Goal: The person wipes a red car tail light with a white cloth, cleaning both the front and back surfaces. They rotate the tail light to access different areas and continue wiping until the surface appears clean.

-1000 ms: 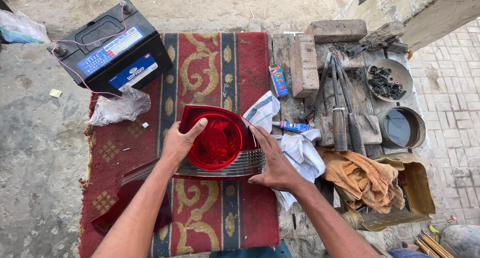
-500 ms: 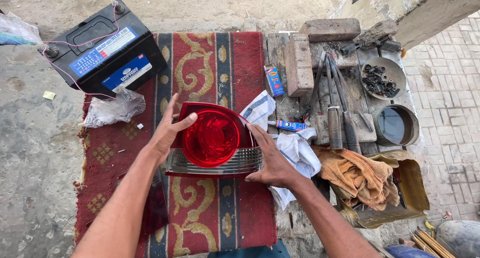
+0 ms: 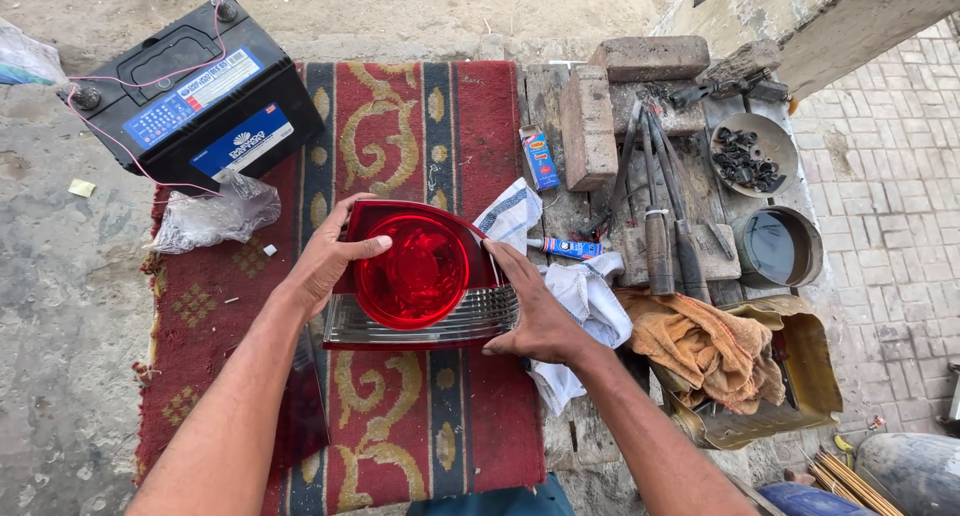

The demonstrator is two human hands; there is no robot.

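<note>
Fingers [image 3: 345, 251] of the left hand [image 3: 325, 261] and right hand [image 3: 540, 316] curl around opposite edges of one red tail light [image 3: 420, 276], held flat just above the patterned rug [image 3: 420, 126]. Step looks like inspecting the lens; next, likely a firm two-sided grip to turn it. Nearby: one car battery [image 3: 195, 91], two bricks [image 3: 620, 86], two round tins [image 3: 765, 201], one orange rag [image 3: 705, 346].

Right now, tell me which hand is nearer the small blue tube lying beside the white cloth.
Right. The right hand grips the tail light just below-left of the blue tube; the left hand holds the light's far side.
</note>
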